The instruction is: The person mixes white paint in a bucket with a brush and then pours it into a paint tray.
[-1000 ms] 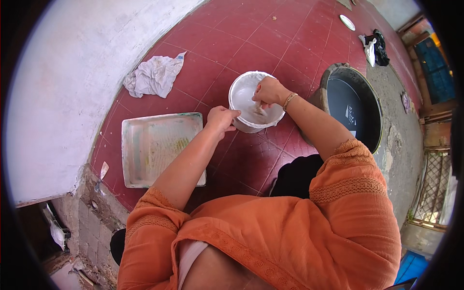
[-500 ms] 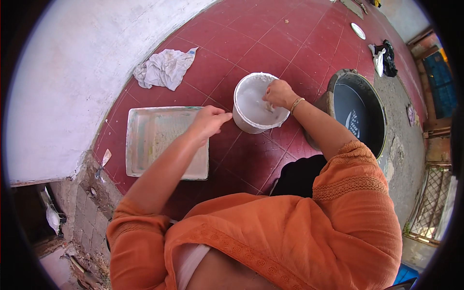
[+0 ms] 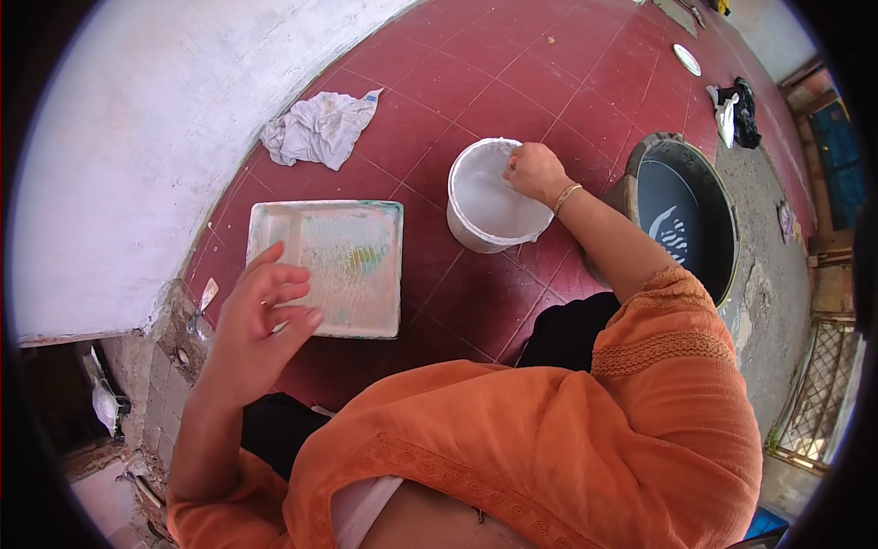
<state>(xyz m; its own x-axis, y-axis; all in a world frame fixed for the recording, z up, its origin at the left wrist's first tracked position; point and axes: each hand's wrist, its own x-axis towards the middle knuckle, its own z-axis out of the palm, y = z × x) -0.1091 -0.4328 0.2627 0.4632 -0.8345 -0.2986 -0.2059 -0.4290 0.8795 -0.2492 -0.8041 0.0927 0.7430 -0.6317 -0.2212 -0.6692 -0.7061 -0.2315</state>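
Note:
My right hand (image 3: pixel 535 172) is over the far right rim of a white bucket (image 3: pixel 463 224) that holds cloudy whitish liquid (image 3: pixel 498 206). Its fingers are curled closed, and what they grip, if anything, is hidden. My left hand (image 3: pixel 261 325) is raised above the near left corner of a shallow, rectangular paint tray (image 3: pixel 366 215). That hand is empty, with its fingers bent and spread apart. Whitish and green paint stains mark the tray, which lies on the floor to the left of the bucket.
A large dark tub of water (image 3: pixel 672 201) stands right of the bucket. Beyond the tray, a crumpled white cloth (image 3: pixel 320 130) lies by the white wall (image 3: pixel 155 146). Black and white bags (image 3: pixel 736 114) and a white oval object (image 3: pixel 686 60) rest farther off on the red tiled floor (image 3: pixel 512 101).
My left hand has drawn away from the bucket's left rim, back to the left and nearer me, its fingers spreading. My right hand has risen slightly within the bucket's mouth, staying closed.

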